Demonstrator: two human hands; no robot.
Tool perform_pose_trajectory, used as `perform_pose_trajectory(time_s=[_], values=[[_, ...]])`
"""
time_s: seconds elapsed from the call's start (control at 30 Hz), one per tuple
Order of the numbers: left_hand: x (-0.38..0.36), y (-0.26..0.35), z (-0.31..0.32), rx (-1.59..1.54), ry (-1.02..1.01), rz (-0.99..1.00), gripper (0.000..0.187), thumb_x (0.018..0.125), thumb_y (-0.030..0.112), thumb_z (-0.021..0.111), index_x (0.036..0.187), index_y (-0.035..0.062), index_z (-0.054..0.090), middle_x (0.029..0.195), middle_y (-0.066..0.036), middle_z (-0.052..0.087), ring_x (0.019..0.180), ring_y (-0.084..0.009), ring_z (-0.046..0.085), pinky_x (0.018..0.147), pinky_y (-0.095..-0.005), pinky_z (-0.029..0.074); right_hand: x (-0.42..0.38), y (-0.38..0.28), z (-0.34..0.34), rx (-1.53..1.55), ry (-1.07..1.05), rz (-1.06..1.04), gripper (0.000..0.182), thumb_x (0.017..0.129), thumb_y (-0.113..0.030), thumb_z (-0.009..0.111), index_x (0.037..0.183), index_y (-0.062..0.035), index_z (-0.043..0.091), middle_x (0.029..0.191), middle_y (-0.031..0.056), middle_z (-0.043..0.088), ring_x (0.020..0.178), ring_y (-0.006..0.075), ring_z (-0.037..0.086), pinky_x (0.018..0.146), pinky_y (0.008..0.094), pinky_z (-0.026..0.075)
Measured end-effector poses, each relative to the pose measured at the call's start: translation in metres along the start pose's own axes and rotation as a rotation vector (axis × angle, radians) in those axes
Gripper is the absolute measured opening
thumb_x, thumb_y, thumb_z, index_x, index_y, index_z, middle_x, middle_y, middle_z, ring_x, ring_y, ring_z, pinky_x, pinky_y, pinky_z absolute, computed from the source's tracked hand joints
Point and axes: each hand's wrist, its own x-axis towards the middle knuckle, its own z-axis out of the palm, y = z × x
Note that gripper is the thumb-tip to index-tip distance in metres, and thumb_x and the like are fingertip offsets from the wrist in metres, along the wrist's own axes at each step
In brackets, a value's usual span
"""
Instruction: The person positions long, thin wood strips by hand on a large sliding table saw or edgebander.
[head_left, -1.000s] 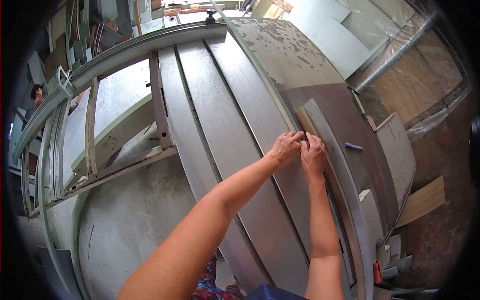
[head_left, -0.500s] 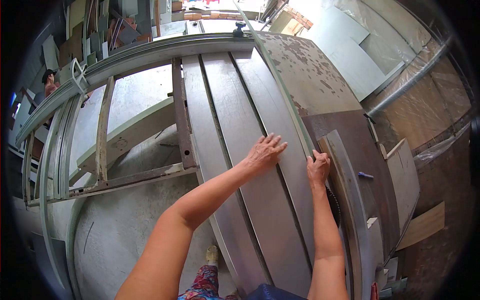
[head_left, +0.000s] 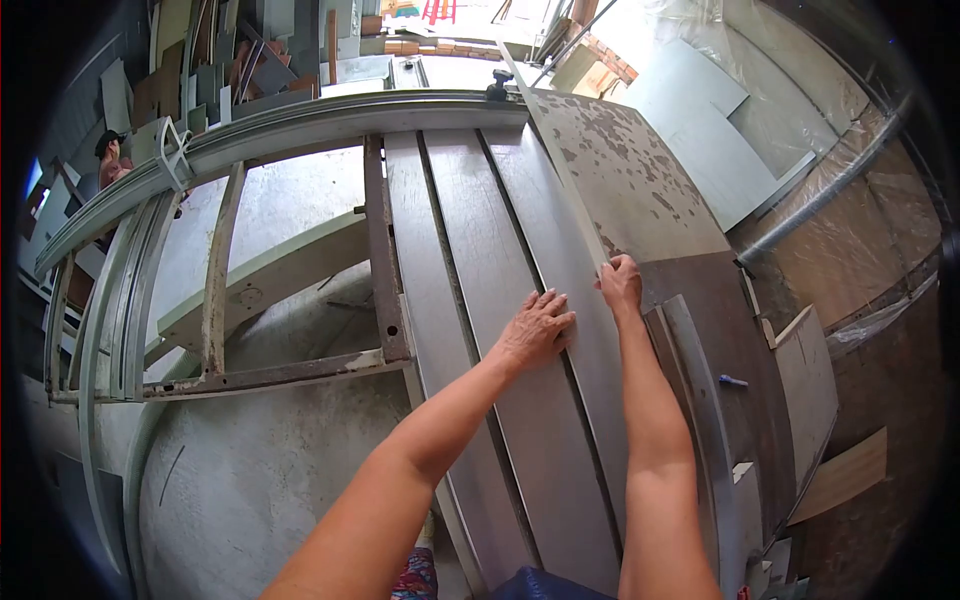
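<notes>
A long, thin strip [head_left: 562, 165] runs away from me along the right side of a grooved metal sliding table [head_left: 490, 230]. Its near end is pinched in my right hand [head_left: 622, 285], whose fingers are closed around it. My left hand [head_left: 537, 330] rests palm down on the metal, beside one of the dark grooves, fingers stretched out and slightly apart. Nothing is held in it. To the right of my right forearm stands an upright metal rail [head_left: 700, 385].
A fence bar [head_left: 330, 110] with a black knob [head_left: 498, 85] crosses the far end. An open frame [head_left: 215, 280] extends left. On the brown surface at right lies a blue pen [head_left: 733, 380]. Another person [head_left: 112, 160] is at far left; boards [head_left: 160, 80] lean behind.
My right hand has moved forward and left with the strip's near end. My left hand has settled slightly nearer to me on the metal. The camera view has shifted a little.
</notes>
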Motion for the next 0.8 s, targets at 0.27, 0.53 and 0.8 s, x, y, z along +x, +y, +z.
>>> perform_pose_trajectory(time_s=[0.27,0.53,0.8], values=[[-0.001,0.000,-0.002,-0.015,-0.006,-0.015,0.046,0.080,0.027,0.063,0.121,0.0106,0.053,0.136,-0.015,0.041,0.131,-0.0305,0.032,0.109,-0.0439,0.024,0.006,-0.035,-0.023,0.763,-0.384,0.285,0.017,0.086,-0.020,0.059,0.079,-0.0043,0.059,0.071,0.0071,0.063,0.055,0.0136,0.059,0.047,0.0259,0.047],[0.004,-0.004,0.009,-0.095,0.253,-0.007,0.060,0.080,0.032,0.064,0.128,0.0018,0.045,0.134,-0.020,0.041,0.130,-0.0339,0.032,0.110,-0.0423,0.024,-0.147,-0.019,-0.147,0.703,-0.327,0.106,0.022,0.079,-0.021,0.068,0.076,-0.0033,0.055,0.066,0.0041,0.057,0.053,0.0115,0.053,0.049,0.0256,0.042],[-0.039,0.094,-0.014,-1.527,0.290,-0.484,0.071,0.089,0.053,0.047,0.137,0.0027,0.030,0.129,-0.022,0.045,0.118,-0.0356,0.045,0.099,-0.0449,0.037,-0.404,0.063,-0.304,0.569,-0.401,0.305,0.025,0.078,-0.018,0.067,0.091,0.0006,0.056,0.064,0.0012,0.054,0.059,0.0069,0.051,0.051,0.0231,0.041]])
